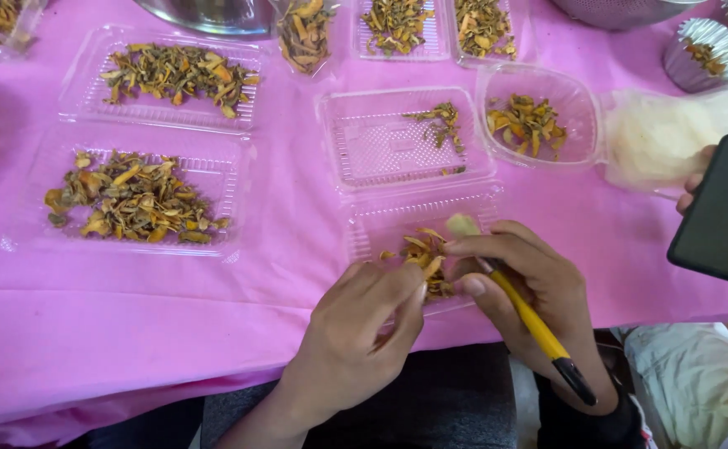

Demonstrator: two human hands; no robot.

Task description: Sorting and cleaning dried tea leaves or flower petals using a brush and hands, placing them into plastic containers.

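Peelings, yellow-orange, lie heaped in the near half of an open clear clamshell box at the near centre of the table, directly in front of both hands. Left hand: thumb and forefinger pinched together on one strip at the near edge of the heap. Right hand: fingers clamped around a yellow-handled tool with a black end, handle running near-right out of the fist; thumb and fingertips also pinch a small pale piece just above the heap. Blade end of the tool is hidden by the fingers.

Far half of the clamshell holds only a few scraps near its right edge. Just right of it, a round clear tub with a small pile of the same material. Left of centre, a second open clamshell, both halves well filled. Far edge: more clear trays with peelings, the rim of a metal bowl, and foil cups at far right.

Pink cloth covers the table. At the right edge, another person's fingers hold a dark flat device, well apart from the working hands.
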